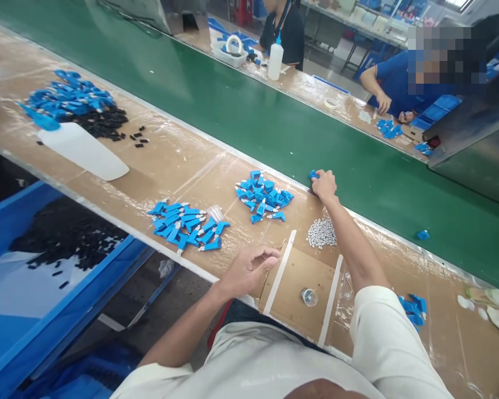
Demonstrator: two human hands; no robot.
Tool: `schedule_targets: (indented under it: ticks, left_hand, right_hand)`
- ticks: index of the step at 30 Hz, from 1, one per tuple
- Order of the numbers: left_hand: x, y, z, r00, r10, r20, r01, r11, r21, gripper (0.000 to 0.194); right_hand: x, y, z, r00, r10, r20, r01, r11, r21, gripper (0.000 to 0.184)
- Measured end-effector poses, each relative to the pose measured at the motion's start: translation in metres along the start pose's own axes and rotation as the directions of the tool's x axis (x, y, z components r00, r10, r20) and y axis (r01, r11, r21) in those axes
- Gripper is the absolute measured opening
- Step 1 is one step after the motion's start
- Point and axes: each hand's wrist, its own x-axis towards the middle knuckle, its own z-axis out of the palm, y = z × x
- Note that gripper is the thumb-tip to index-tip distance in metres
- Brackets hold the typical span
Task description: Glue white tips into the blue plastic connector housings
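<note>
While pinching, right hand [324,185] holds blocky blue plastic piece [313,174].

Green conveyor belt [249,111] running diagonally through the scene. Nearside of the belt, on the brown worktop [170,160]: white squeeze bottle [81,148] lying on its side, pile of blue parts [69,98] and black parts [103,122] behind it. Small heap of white pieces [321,233] near the belt's edge. Blue bin [45,288] holding black parts below the worktop. Beyond the belt, upright white bottle [275,61] and two seated co-workers, one in a blue shirt [393,80].
</note>
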Motion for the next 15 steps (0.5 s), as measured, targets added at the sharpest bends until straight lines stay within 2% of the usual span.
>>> schedule_targets:
  ticks: [3, 4, 6, 7, 8, 9, 11, 13, 15]
  left_hand:
    - [0.004, -0.002, 0.0, 0.999, -0.026, -0.027, 0.025, 0.998, -0.064, 0.039]
    - [0.006, -0.002, 0.002, 0.998, -0.037, -0.059, 0.031, 0.994, -0.105, 0.042]
    - [0.012, -0.002, 0.007, 0.989, -0.058, -0.134, 0.03, 0.98, -0.197, 0.051]
    - [0.015, -0.002, 0.011, 0.984, -0.065, -0.165, 0.024, 0.97, -0.24, 0.057]
    - [0.018, -0.002, 0.016, 0.982, -0.071, -0.174, 0.02, 0.96, -0.279, 0.063]
    - [0.021, -0.002, 0.021, 0.986, -0.073, -0.149, 0.024, 0.95, -0.312, 0.068]
    - [0.026, -0.002, 0.033, 0.998, -0.065, -0.01, 0.057, 0.935, -0.349, 0.072]
    - [0.027, -0.003, 0.044, 0.99, -0.052, 0.132, 0.093, 0.94, -0.329, 0.069]
    - [0.025, -0.003, 0.051, 0.981, -0.064, 0.183, 0.117, 0.948, -0.295, 0.063]
  right_hand:
    - [-0.017, -0.003, -0.01, 0.999, -0.035, 0.004, 0.035, 0.998, 0.059, 0.027]
    - [-0.032, -0.002, -0.017, 0.997, -0.072, 0.021, 0.07, 0.993, 0.094, 0.027]
    - [-0.076, 0.001, -0.031, 0.971, -0.221, 0.089, 0.199, 0.957, 0.21, 0.026]
    - [-0.103, 0.002, -0.039, 0.919, -0.371, 0.131, 0.313, 0.891, 0.329, 0.026]
    - [-0.133, 0.003, -0.046, 0.838, -0.524, 0.15, 0.42, 0.796, 0.435, 0.025]
    - [-0.164, 0.003, -0.052, 0.769, -0.624, 0.137, 0.5, 0.722, 0.478, 0.023]
    - [-0.217, 0.004, -0.061, 0.661, -0.745, 0.085, 0.643, 0.621, 0.447, 0.022]
    - [-0.252, 0.007, -0.063, 0.622, -0.782, 0.04, 0.728, 0.596, 0.338, 0.023]
    - [-0.264, 0.015, -0.06, 0.63, -0.777, 0.005, 0.746, 0.607, 0.273, 0.023]
